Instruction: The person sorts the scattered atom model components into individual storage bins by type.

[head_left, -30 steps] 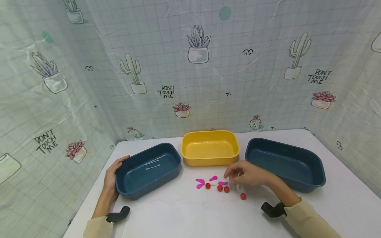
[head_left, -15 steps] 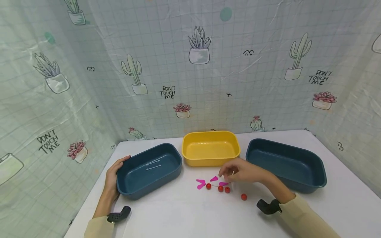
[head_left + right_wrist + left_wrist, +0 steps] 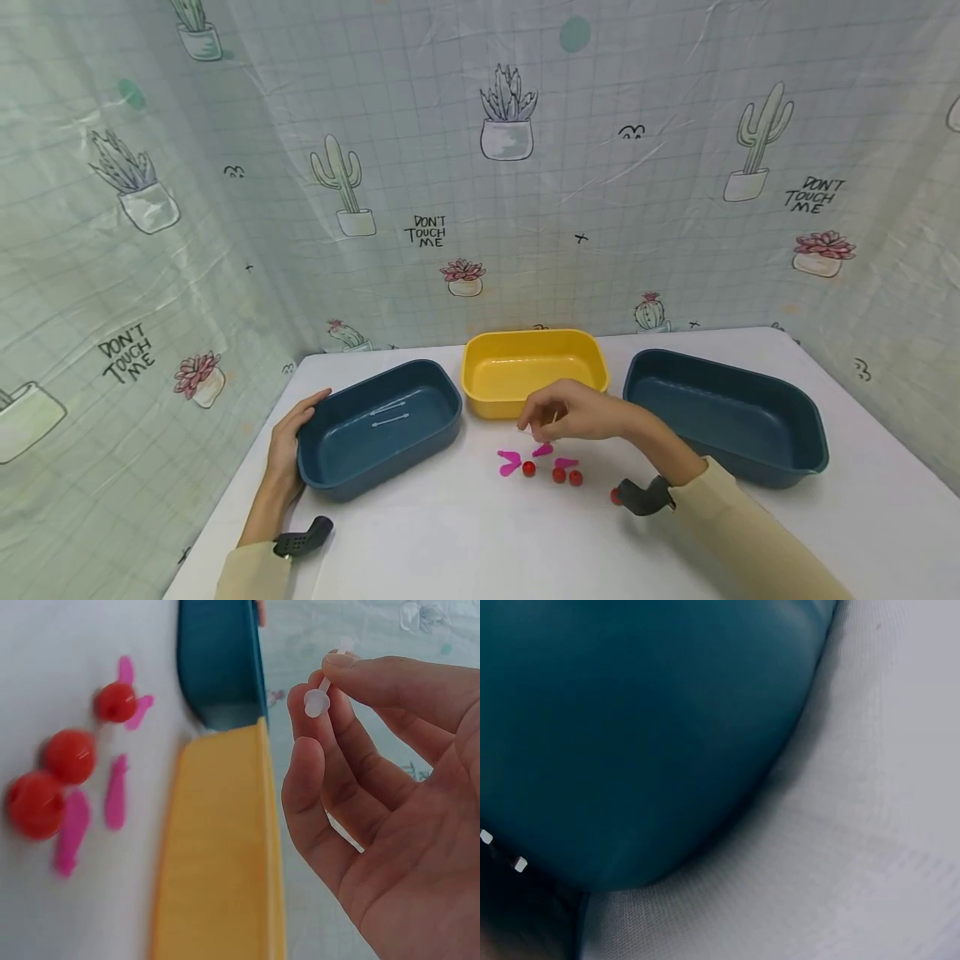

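In the right wrist view, the right hand (image 3: pixel 397 765) pinched a thin, translucent white rod (image 3: pixel 316 703), its long axis slanting past the thumb to a knobbed end, with glossy red balls (image 3: pixel 71 756) and flat pink pieces (image 3: pixel 116 793) opposite. In the head view, that rod hung near the yellow tray (image 3: pixel 491 407), well right of the left blue tray (image 3: pixel 330 454), where the left hand (image 3: pixel 283 450) rested flat. The left wrist view showed smooth, curved blue wall against woven-looking worktop (image 3: pixel 840 855).

White stick (image 3: pixel 318 703), blue tray (image 3: pixel 397 460), red beads (image 3: pixel 70 756), pink pieces (image 3: pixel 115 793), cactus-print backdrop (image 3: pixel 555 192)
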Available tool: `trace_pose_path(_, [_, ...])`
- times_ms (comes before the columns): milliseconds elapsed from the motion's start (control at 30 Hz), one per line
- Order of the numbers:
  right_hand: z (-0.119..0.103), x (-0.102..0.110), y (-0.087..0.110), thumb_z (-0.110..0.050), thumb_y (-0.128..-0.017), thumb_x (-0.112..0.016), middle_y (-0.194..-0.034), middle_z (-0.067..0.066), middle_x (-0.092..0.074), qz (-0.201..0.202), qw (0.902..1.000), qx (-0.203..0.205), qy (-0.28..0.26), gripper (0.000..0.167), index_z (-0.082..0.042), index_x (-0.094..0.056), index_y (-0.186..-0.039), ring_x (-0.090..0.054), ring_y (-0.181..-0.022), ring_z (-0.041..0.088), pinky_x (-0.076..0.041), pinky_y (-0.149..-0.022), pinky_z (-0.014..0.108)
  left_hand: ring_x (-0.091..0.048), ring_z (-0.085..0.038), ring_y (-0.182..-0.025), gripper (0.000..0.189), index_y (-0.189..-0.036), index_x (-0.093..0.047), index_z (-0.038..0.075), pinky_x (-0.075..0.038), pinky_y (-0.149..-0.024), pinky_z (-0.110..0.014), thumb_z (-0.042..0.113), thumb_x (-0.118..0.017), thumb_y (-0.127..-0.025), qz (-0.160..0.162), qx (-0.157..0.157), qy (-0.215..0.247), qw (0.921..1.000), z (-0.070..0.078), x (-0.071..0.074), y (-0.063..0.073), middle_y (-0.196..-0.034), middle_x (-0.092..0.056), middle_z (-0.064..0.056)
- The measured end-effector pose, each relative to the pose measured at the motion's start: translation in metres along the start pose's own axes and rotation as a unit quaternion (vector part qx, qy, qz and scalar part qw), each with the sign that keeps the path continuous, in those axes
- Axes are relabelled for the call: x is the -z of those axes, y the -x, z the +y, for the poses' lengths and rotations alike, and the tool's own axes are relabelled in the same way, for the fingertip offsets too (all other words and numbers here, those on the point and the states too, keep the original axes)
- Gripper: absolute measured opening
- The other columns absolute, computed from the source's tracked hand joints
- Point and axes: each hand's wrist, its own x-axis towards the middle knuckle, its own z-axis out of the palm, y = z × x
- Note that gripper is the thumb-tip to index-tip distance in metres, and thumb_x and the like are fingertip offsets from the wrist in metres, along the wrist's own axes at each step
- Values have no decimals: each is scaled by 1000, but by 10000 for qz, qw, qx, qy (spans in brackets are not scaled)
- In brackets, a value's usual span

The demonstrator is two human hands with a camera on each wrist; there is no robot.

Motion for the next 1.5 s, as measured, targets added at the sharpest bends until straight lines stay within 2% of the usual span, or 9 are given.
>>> trace_pose_path(133, [-10,0,-12,-13,-95,-72,-90,6,-71,6,10000,29,19,16,-11,-75,-110,-67,-79,23,-61,-79,25,-27,-18,-158,50,-158,-43,15,-32,-120,-20,28,-27,-113,3,-1,-54,10000,0,-3,-1,-167,-36,3])
trace_pose_path(400, [-24,-2,-35,-11,-95,-72,-91,3,-72,-76,9999,-62,37,15,-14,-76,-110,-68,-81,22,-61,-79,26,-32,-15,-155,50,-158,-43,13,-38,-105,-8,28,-26,-113,7,-23,-151,9999,-2,-2,0,-167,-37,3])
trace_pose_path(600, [-37,-2,-55,-8,-95,-70,-95,5,-72,-165,9997,-159,73,18,-15,-76,-110,-66,-87,18,-58,-82,25,-30,-18,-156,50,-158,-43,14,-38,-106,-8,26,-24,-113,73,26,-135,9999,1,-2,1,-167,-36,0])
trace_pose_path(767, [-43,-2,-72,-7,-96,-67,-101,12,-72,-306,9994,92,156,19,-11,-76,-112,-64,-88,14,-57,-82,23,-31,-18,-155,50,-157,-44,13,-38,-103,-6,26,-24,-113,103,7,-168,9998,0,-2,0,-166,-37,0])
trace_pose_path(833, [-46,-1,-78,-8,-96,-67,-99,10,-72,-372,9990,183,164,19,-11,-76,-112,-64,-87,14,-57,-82,24,-32,-18,-155,50,-157,-44,13,-39,-102,-5,27,-24,-113,105,8,-203,9997,-1,-2,-1,-166,-37,0])
trace_pose_path(933, [-48,-1,-87,-7,-96,-65,-95,9,-71,-498,9982,320,103,21,-11,-76,-113,-65,-86,21,-57,-81,25,-31,-19,-156,50,-157,-43,14,-39,-101,-5,28,-24,-113,90,17,-222,9997,-2,-2,-1,-167,-37,1])
trace_pose_path(1100, [-49,-3,-104,-1,-94,-62,-88,6,-70,-632,9972,401,-76,24,-7,-75,-114,-66,-84,33,-57,-76,25,-32,-17,-155,50,-157,-45,16,-39,-103,-7,29,-24,-113,72,42,-142,9999,-2,-1,0,-166,-37,2])
trace_pose_path(1333, [-45,-7,-127,0,-93,-62,-86,7,-69,-661,9970,346,-202,24,-1,-73,-114,-63,-77,15,-58,-71,27,-33,-15,-154,50,-156,-46,16,-38,-106,-8,29,-25,-113,122,42,-210,9997,-1,0,1,-165,-39,3])
trace_pose_path(1500, [-42,-10,-141,0,-93,-62,-86,7,-69,-683,9969,353,-167,24,-3,-74,-114,-60,-73,16,-57,-68,29,-31,-18,-155,50,-156,-45,14,-34,-115,-16,27,-25,-113,130,28,-174,9998,0,-1,1,-165,-39,1])
